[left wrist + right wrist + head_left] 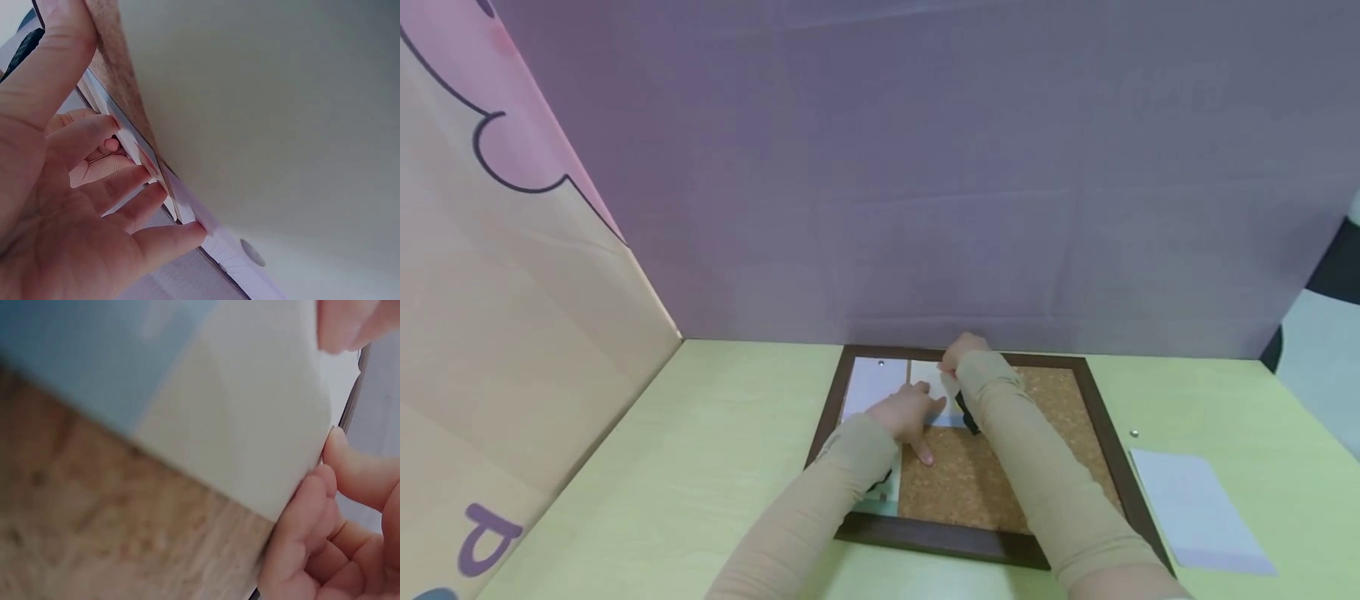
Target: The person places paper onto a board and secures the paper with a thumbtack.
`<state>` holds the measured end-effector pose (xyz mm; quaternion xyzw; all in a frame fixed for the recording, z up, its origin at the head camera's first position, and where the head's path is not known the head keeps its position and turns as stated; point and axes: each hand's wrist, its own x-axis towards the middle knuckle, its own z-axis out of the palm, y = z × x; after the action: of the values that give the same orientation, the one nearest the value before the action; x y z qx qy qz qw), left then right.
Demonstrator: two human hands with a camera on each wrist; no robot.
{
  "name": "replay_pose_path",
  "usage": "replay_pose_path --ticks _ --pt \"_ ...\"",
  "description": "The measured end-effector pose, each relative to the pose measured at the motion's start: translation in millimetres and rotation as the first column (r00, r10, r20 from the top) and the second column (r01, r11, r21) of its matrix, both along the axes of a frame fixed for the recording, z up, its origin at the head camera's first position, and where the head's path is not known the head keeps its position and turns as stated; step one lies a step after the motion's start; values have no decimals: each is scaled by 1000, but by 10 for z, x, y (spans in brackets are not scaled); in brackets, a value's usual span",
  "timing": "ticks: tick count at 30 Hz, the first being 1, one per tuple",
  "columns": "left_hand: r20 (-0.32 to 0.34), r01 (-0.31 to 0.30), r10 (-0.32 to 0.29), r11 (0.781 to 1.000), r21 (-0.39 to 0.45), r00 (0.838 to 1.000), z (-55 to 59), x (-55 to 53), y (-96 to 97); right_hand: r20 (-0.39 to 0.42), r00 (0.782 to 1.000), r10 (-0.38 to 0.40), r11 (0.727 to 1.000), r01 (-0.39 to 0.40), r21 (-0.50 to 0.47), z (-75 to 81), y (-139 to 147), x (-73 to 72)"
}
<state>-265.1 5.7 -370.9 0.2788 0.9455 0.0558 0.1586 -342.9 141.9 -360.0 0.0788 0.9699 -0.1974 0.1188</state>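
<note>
A cork board (962, 479) in a dark brown frame lies on the table. My left hand (908, 414) spreads its fingers over the boundary of two sheets, fingertips touching a pale card (129, 134) with a blue strip. At that card's top edge, my right hand (964, 350) has curled fingers, with thumb and index finger (300, 515) pinching at the border; I cannot tell whether something small sits between them. Left of it, a white sheet (868, 387) lies on the cork under a silver thumbtack (253, 252); my left forearm hides part of it.
Right of the board, a white sheet (1198, 508) lies on the pale green table (752, 417), with a small silver thumbtack (1134, 433) just above it. A purple-grey wall panel (955, 208) rises close behind the board. Another panel (512, 333) stands at the left.
</note>
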Motion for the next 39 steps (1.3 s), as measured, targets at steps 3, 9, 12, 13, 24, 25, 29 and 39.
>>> replay_pose_path --ticks 3,9,12,13,24,25,29,39 --pt "7 -2 2 1000 -2 1000 0 15 15 22 999 29 1000 -29 11 -29 38 -23" --pt "21 -6 6 1000 -14 1000 14 19 10 109 993 46 982 -25 -187 -107 132 -133" --pt "10 0 0 1000 -21 1000 11 12 2 152 988 0 950 48 -310 -187 152 -232" --pt "9 0 0 1000 -22 1000 7 9 0 162 987 -6 939 61 -340 -247 170 -291" --pt "4 -6 6 1000 -9 1000 -1 21 12 148 975 165 825 -54 -562 -1318 602 -1123" --pt "2 -5 5 1000 -14 1000 -4 22 14 146 976 162 793 -41 -608 -1415 646 -1183" --pt "-2 3 -3 1000 -28 1000 -7 32 25 160 980 114 694 37 -719 -1688 769 -1332" --pt "-12 8 -8 999 -37 1000 36 18 24 173 981 84 730 57 -681 -795 704 -439"
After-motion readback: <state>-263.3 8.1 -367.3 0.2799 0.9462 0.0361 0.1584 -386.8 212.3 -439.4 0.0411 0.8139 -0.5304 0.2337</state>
